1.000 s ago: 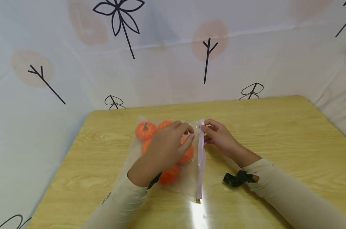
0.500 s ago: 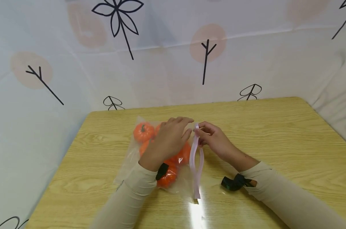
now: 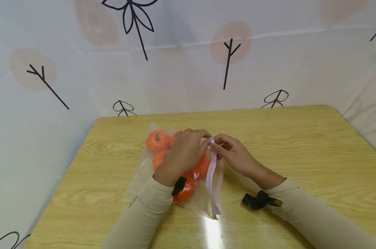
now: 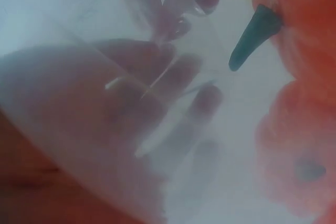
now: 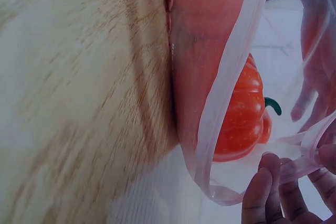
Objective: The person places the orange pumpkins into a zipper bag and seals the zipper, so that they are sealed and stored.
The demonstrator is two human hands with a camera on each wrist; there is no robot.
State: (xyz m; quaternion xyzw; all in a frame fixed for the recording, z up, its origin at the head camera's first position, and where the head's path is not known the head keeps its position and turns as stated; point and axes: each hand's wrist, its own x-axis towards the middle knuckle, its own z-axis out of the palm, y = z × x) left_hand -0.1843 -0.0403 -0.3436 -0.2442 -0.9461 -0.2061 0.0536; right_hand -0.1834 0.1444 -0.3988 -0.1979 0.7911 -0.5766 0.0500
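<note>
A clear zip bag (image 3: 139, 181) lies on the table with several small orange toy pumpkins (image 3: 157, 140) in it. Its pale pink zip strip (image 3: 210, 176) runs down the right side. My left hand (image 3: 184, 150) reaches over the bag, thumb and forefinger pinching the strip's far end. Right beside it, my right hand (image 3: 236, 155) pinches the same end. The right wrist view shows the mouth parted in a loop, with a green-stemmed pumpkin (image 5: 241, 116) inside and fingers (image 5: 257, 195) at the rim. Film hazes the left wrist view, where green stems (image 4: 254, 38) show.
Under the bag is a wood-grain table (image 3: 284, 138), with a bright glare spot near its front. A black wrist-worn device (image 3: 254, 201) sits by the right cuff, and a dark strap (image 3: 179, 185) circles the left wrist. A patterned white cloth (image 3: 181, 76) hangs behind.
The strip's two sides have parted into a loop, and its far end has shifted left. My right hand moved left with it; my left fingers came across to the strip and closed on it.
</note>
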